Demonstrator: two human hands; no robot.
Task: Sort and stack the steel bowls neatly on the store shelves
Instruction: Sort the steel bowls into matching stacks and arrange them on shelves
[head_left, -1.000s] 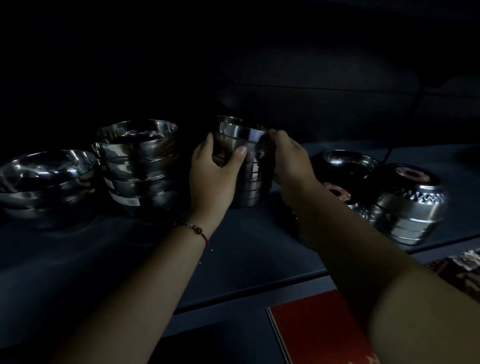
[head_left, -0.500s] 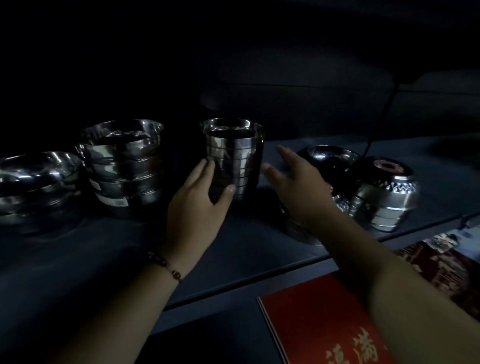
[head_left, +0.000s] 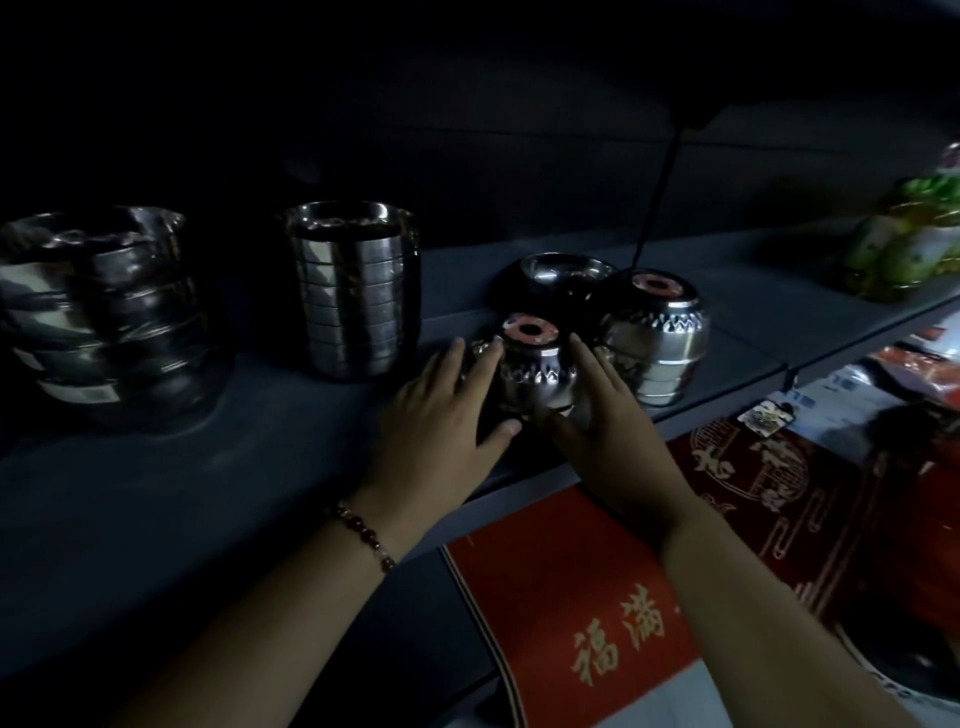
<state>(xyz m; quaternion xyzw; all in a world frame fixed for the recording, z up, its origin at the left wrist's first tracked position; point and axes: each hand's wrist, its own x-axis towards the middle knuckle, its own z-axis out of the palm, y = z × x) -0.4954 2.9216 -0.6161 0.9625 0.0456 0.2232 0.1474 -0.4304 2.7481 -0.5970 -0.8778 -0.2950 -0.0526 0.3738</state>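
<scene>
Dim grey shelf (head_left: 249, 467) at centre frame; left hand (head_left: 441, 415) and right hand (head_left: 602, 415), fingers straight, press either side of an upturned steel bowl stack (head_left: 530, 364); upright stacked bowls (head_left: 358, 291) stand left.

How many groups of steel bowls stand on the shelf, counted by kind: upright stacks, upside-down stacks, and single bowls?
Upright stacks: 2, the wide stack and the narrow stack.
Upside-down stacks: 2, the near inverted stack between the left hand and right hand, and the far inverted stack.
Single upright bowls: 1, the lone bowl.
Total: 5.
</scene>
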